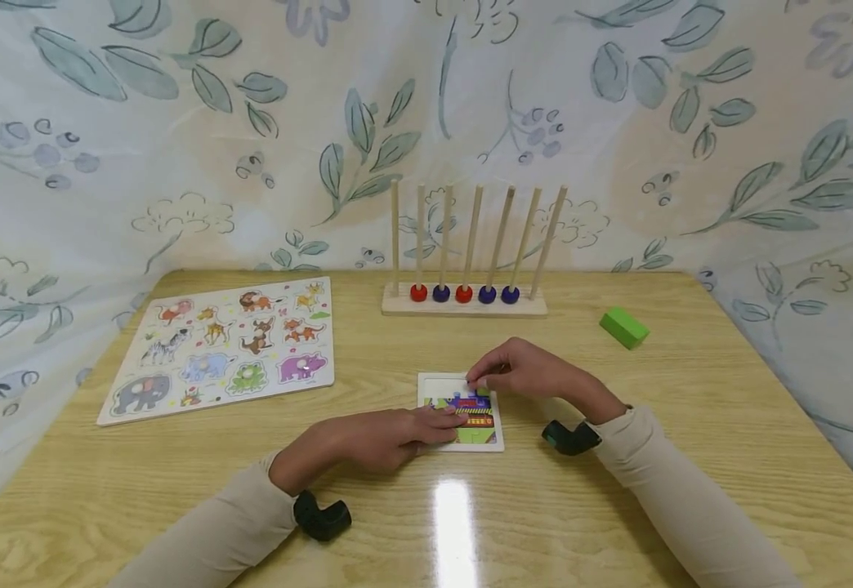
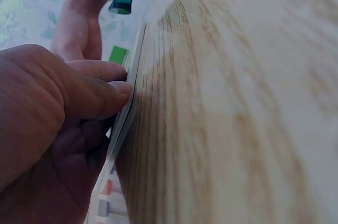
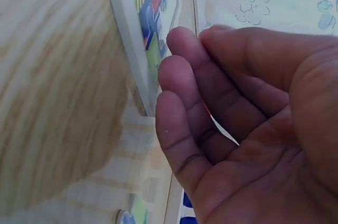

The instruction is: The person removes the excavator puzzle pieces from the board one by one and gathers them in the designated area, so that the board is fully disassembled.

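Observation:
A small jigsaw puzzle (image 1: 480, 434) with a colourful train picture lies in a white-rimmed tray in the head view. My left hand (image 1: 390, 437) rests across its left side, fingers stretched over the picture. In the left wrist view the left thumb (image 2: 122, 87) lies right at the tray's edge (image 2: 138, 49). At the upper right corner, my right hand (image 1: 525, 369) pinches a small puzzle piece (image 1: 469, 383), mostly hidden by the fingertips. From the right wrist, the right hand's fingers (image 3: 177, 71) bend toward the thumb beside the tray (image 3: 122, 28).
A board of animal pieces (image 1: 224, 347) lies at the left. Behind the puzzle stands a wooden peg rack (image 1: 463, 308) with red and blue beads on upright rods. A green block (image 1: 624, 327) sits at the right. A floral cloth (image 1: 287, 147) hangs behind the wooden table (image 1: 581, 523).

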The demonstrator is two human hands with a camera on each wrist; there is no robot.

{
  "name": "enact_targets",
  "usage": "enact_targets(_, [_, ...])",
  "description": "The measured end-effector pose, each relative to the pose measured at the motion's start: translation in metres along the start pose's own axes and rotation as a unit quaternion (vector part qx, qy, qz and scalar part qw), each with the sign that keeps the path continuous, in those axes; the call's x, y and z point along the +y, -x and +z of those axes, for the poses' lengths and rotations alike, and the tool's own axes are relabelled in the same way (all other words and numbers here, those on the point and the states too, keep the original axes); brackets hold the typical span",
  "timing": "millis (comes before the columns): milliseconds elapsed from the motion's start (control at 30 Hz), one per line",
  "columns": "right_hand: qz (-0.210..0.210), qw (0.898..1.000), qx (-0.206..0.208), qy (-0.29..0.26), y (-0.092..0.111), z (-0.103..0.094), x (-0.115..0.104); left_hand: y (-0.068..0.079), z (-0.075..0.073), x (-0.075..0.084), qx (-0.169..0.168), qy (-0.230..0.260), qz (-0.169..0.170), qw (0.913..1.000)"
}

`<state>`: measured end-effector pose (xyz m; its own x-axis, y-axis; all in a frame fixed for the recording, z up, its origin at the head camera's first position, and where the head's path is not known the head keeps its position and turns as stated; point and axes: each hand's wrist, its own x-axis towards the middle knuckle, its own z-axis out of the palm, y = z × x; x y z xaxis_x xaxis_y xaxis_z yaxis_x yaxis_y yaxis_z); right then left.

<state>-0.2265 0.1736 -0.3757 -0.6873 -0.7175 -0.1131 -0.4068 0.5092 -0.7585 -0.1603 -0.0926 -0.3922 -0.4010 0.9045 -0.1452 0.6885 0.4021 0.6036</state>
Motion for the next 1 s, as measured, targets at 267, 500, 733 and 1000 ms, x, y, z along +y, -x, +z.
enact_targets(267, [0.003, 1.0, -0.017, 0.004, -0.0029, -0.0005, -0.0028, 0.0006, -0.0003, -0.0007, -0.001, -0.006, 0.0, 1.0])
enact_targets(500, [-0.008, 0.999, -0.033, 0.005, -0.0043, -0.0024, -0.0044, 0.0008, -0.0015, 0.0016, -0.005, -0.001, -0.005, 1.0])
enact_targets(733, [-0.008, 1.0, -0.03, 0.006, -0.0046, -0.0005, -0.0081, 0.0003, -0.0004, 0.0003, -0.003, -0.007, 0.001, 1.0])
enact_targets(1000, [-0.005, 1.0, -0.024, 0.008, -0.0051, 0.0021, -0.0077, 0.0013, 0.0008, -0.0006, -0.004, -0.005, -0.002, 1.0])
